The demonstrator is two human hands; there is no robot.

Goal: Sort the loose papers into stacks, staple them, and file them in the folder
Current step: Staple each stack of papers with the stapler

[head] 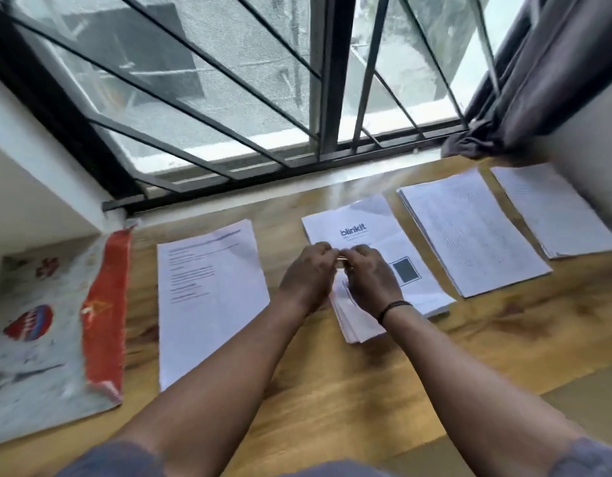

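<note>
On the wooden counter [332,383] under the barred window [229,98], four lots of paper lie in a row. The left sheet [208,297] lies alone, near a printed plastic bag [50,335] with a red edge at the far left. Right of centre is a stack [383,235] whose top page reads "blinkit", then a thicker stack [469,235] of printed text, and a last stack [552,211] at the far right below a grey curtain [538,80].

Both hands meet over the near part of the blinkit stack. The left hand [308,273] and right hand [370,280] have their fingers curled inward, fingertips together around a small shiny item [340,262]; blur hides what it is. Each grip appears pinched on it. Beneath the hands a small bundle [356,321] of sheets sticks out toward the viewer, lying partly over the blinkit stack's near corner. A dark band [394,306] circles the right wrist.
</note>
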